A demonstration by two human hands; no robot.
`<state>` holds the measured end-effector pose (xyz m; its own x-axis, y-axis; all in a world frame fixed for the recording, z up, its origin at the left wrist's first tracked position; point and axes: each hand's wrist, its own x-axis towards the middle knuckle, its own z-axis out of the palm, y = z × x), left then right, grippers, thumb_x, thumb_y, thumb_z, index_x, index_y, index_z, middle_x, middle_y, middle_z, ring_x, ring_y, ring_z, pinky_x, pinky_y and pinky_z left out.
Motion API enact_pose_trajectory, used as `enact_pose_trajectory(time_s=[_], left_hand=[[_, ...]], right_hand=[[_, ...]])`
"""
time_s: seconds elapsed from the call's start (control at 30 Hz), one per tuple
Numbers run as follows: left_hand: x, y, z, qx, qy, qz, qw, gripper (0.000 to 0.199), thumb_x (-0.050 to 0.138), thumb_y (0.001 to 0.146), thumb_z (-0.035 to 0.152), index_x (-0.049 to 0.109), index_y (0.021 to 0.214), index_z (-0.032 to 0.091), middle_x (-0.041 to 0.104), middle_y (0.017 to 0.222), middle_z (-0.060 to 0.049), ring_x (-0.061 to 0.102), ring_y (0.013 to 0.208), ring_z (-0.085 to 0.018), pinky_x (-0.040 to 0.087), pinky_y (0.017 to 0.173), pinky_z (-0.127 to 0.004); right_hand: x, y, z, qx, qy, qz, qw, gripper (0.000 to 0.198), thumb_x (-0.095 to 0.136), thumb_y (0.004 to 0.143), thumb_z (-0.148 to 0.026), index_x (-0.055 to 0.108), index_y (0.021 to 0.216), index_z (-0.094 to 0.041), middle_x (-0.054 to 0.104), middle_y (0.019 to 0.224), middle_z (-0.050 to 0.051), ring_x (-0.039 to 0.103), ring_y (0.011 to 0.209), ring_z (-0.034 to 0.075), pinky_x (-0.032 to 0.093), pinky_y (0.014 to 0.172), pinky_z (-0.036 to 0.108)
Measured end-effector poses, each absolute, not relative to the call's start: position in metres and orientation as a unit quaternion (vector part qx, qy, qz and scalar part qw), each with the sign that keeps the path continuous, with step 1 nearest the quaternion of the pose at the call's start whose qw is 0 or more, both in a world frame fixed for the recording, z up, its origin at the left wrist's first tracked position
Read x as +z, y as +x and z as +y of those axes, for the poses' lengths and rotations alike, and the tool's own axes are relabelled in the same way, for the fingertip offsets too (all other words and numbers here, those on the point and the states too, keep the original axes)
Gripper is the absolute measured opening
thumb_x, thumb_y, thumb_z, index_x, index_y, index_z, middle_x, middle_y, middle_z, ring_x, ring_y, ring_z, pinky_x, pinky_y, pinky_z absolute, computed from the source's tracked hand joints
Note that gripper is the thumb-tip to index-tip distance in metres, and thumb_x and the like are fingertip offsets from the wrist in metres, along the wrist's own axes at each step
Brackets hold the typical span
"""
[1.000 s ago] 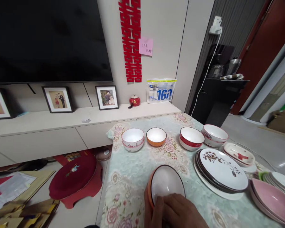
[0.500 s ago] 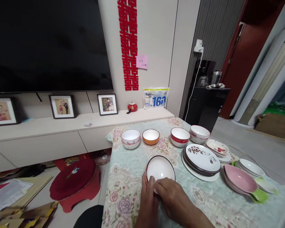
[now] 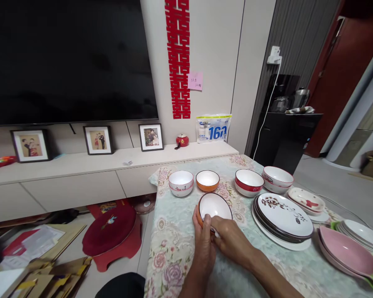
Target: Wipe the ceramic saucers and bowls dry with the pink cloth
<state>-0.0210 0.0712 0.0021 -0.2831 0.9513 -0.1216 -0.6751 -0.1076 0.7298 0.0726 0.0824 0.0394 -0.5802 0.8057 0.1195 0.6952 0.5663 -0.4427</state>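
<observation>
An orange bowl [image 3: 215, 207] with a white inside and a dark rim is tipped in front of me, above the cloth-covered table. My left hand [image 3: 205, 236] grips its left side, thumb over the near rim. At the near rim, my right hand [image 3: 231, 238] is closed with its fingers against the bowl. A bit of white, which looks like a tissue [image 3: 216, 233], shows under the right fingers, mostly hidden. Just beyond stands another orange bowl [image 3: 207, 181]. To its left are stacked white bowls with a pink rim [image 3: 181, 183].
Right of my hands is a stack of plates [image 3: 282, 215], with red-banded bowls [image 3: 249, 182] and red-rimmed bowls [image 3: 277, 179] behind it. Pink leaf-shaped dishes [image 3: 345, 248] sit at the right. A red stool [image 3: 115, 227] stands left of the table [image 3: 164, 248].
The held bowl and both hands have moved a little away from me, closer to the orange bowl on the table. The camera view has turned slightly left.
</observation>
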Motion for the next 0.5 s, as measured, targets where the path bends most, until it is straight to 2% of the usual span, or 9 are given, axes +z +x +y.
enact_pose_trajectory(time_s=[0.1,0.17,0.23,0.3,0.33,0.4,0.5], left_hand=[[-0.002,-0.025,0.086,0.722,0.213,0.312,0.580,0.073,0.063,0.087,0.045,0.030,0.150,0.028,0.052,0.144,-0.013,0.056,0.127,-0.027,0.046,0.104,-0.038],[-0.006,-0.030,0.091,0.712,0.211,0.313,0.592,0.070,0.061,0.088,0.046,0.033,0.149,0.027,0.051,0.145,-0.014,0.057,0.126,-0.029,0.048,0.102,-0.040],[-0.009,-0.034,0.095,0.703,0.237,0.309,0.595,0.066,0.062,0.088,0.044,0.037,0.146,0.026,0.047,0.149,-0.014,0.053,0.130,-0.029,0.046,0.105,-0.039],[-0.010,-0.037,0.096,0.696,0.242,0.322,0.594,0.066,0.065,0.086,0.043,0.039,0.144,0.023,0.046,0.150,-0.015,0.051,0.131,-0.029,0.045,0.106,-0.040],[-0.011,-0.036,0.096,0.696,0.235,0.322,0.597,0.066,0.063,0.086,0.044,0.039,0.143,0.023,0.045,0.150,-0.015,0.051,0.131,-0.030,0.046,0.106,-0.041],[-0.010,-0.033,0.094,0.699,0.236,0.316,0.596,0.066,0.061,0.087,0.045,0.037,0.144,0.024,0.045,0.150,-0.016,0.052,0.131,-0.031,0.047,0.104,-0.043],[-0.011,-0.025,0.090,0.706,0.257,0.320,0.577,0.073,0.064,0.085,0.042,0.029,0.148,0.026,0.045,0.150,-0.015,0.050,0.133,-0.031,0.045,0.106,-0.044]], right_hand=[[0.034,0.076,0.095,0.178,-0.399,-0.882,0.176,0.033,0.052,0.080,-0.008,0.058,0.110,-0.018,0.067,0.107,0.007,0.061,0.095,0.021,0.045,0.078,0.028],[0.029,0.083,0.098,0.145,-0.368,-0.905,0.154,0.042,0.052,0.079,-0.005,0.056,0.119,-0.019,0.065,0.114,0.007,0.060,0.103,0.021,0.044,0.088,0.032],[0.023,0.091,0.100,0.084,-0.360,-0.919,0.134,0.045,0.050,0.082,-0.001,0.056,0.121,-0.021,0.064,0.119,0.008,0.057,0.110,0.023,0.038,0.103,0.041],[0.019,0.098,0.101,0.023,-0.378,-0.915,0.140,0.039,0.046,0.087,0.000,0.059,0.117,-0.021,0.065,0.120,0.009,0.056,0.113,0.024,0.029,0.110,0.050],[0.017,0.099,0.101,0.007,-0.385,-0.911,0.151,0.035,0.045,0.090,-0.001,0.061,0.115,-0.020,0.065,0.119,0.010,0.057,0.112,0.024,0.029,0.111,0.051],[0.013,0.098,0.100,0.016,-0.381,-0.907,0.179,0.033,0.045,0.090,-0.002,0.061,0.113,-0.019,0.067,0.115,0.010,0.058,0.108,0.024,0.036,0.107,0.047],[0.008,0.088,0.095,0.104,-0.383,-0.886,0.238,0.032,0.045,0.088,-0.005,0.061,0.112,-0.020,0.069,0.103,0.007,0.062,0.095,0.020,0.049,0.088,0.034]])
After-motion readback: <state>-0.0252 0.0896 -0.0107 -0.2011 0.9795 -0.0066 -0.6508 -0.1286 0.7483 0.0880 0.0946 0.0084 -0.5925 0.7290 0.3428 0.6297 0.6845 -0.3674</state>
